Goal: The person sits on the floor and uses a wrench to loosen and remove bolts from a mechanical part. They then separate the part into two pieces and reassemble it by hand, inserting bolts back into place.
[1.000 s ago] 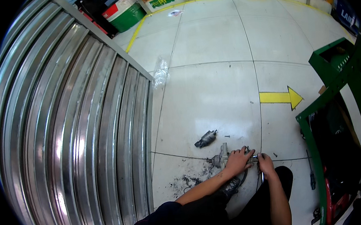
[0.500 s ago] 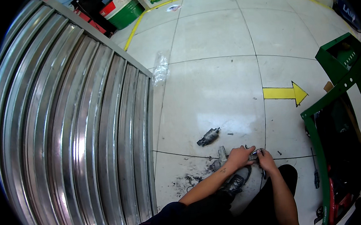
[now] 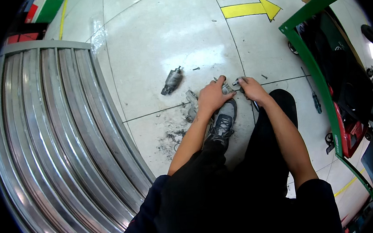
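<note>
The person is wearing short dark-navy fabric sleeves [image 3: 317, 198], black cloth trousers [image 3: 262, 154] and a round-toed grey-and-black lace-up shoe [image 3: 226, 109].

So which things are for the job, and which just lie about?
For the job:
grey metal part at the left hand
shiny tool in the right hand
maybe the dark cylinder and small screws

Probably just lying about:
screwdriver
clear plastic

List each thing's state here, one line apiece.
Left hand, closed over the metal part
Right hand, closed around the metal tool
Metal part, on the floor, partly hidden
Metal tool, held
Dark cylinder, lying on its side
Screw beside the cylinder, lying loose
Screw beyond the right hand, lying loose
Screwdriver, lying flat
Shoe, laced
Dark debris, scattered
</note>
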{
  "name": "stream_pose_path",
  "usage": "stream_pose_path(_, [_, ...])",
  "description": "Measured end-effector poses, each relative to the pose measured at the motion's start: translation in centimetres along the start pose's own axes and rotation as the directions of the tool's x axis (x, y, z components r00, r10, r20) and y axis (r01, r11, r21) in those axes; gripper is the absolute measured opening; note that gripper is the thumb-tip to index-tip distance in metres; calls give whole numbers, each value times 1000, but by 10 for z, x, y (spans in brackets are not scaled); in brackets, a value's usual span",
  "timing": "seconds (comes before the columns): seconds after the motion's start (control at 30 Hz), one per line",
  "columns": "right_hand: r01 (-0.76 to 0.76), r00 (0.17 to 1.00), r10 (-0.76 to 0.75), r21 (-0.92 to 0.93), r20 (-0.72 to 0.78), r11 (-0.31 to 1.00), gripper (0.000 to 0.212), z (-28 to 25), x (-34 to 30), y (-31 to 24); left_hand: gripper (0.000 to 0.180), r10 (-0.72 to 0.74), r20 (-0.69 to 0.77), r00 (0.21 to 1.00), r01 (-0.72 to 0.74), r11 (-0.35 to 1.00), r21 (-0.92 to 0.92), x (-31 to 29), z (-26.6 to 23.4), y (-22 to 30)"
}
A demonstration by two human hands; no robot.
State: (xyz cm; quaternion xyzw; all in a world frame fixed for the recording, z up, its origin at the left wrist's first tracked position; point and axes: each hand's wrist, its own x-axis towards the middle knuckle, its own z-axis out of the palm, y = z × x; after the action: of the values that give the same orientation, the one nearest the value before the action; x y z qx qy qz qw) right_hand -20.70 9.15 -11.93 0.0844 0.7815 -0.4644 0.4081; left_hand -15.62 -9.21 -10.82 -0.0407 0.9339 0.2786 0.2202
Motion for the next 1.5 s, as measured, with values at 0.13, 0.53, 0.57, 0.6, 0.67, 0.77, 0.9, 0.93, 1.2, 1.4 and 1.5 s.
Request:
stream_pose_path(0.13, [100, 994, -101, 32, 51, 995, 43, 10, -2, -11, 68, 0, -19, 1000, 0, 1000, 18, 0, 3, -3])
stream_pose_path(0.53, [453, 891, -444, -200, 94, 869, 35, -2, 8, -7, 68, 21, 4, 1000, -21, 999, 43, 1, -2, 0])
stream_pose_path(0.57, [321, 945, -300, -190, 131, 928, 35, -4, 4, -20, 69, 20, 9, 1000, -20, 999, 48, 0, -2, 0])
stream_pose_path(0.6, [180, 975, -149, -187, 168, 966, 36, -7, -1, -35, 70, 28, 13, 1000, -29, 998, 49, 0, -2, -3])
stream_pose_path(0.67, [32, 979, 16, -231, 204, 972, 37, -10, -7, -56, 72, 52, 21, 998, -53, 997, 50, 1, -1, -6])
stream_pose_path(0.77, [111, 980, -58, -277, 190, 954, 39, -15, -5, -56, 71, 52, 55, 997, -53, 998, 30, 3, -3, -4])
stream_pose_path(0.9, [419, 907, -401, -176, 132, 891, 39, -14, 15, -5, 67, 144, 74, 987, -145, 989, 8, 7, -3, -7])
stream_pose_path(0.93, [486, 873, -469, -159, 131, 860, 39, -12, 13, -9, 66, 186, 88, 979, -186, 983, -7, 9, -2, -14])
stream_pose_path(1.2, [-301, 860, 293, -49, 418, 952, 38, -28, 2, -51, 80, 256, 178, 950, -248, 967, -63, 8, -13, -20])
stream_pose_path(1.4, [-177, 903, 166, -8, 395, 984, 31, -20, -5, -68, 77, 277, 77, 958, -249, 934, -255, 5, -15, -28])
stream_pose_path(1.5, [-176, 900, 141, 48, 413, 983, 32, -24, 1, -61, 58, 226, 175, 958, -199, 967, -162, 9, -13, -27])
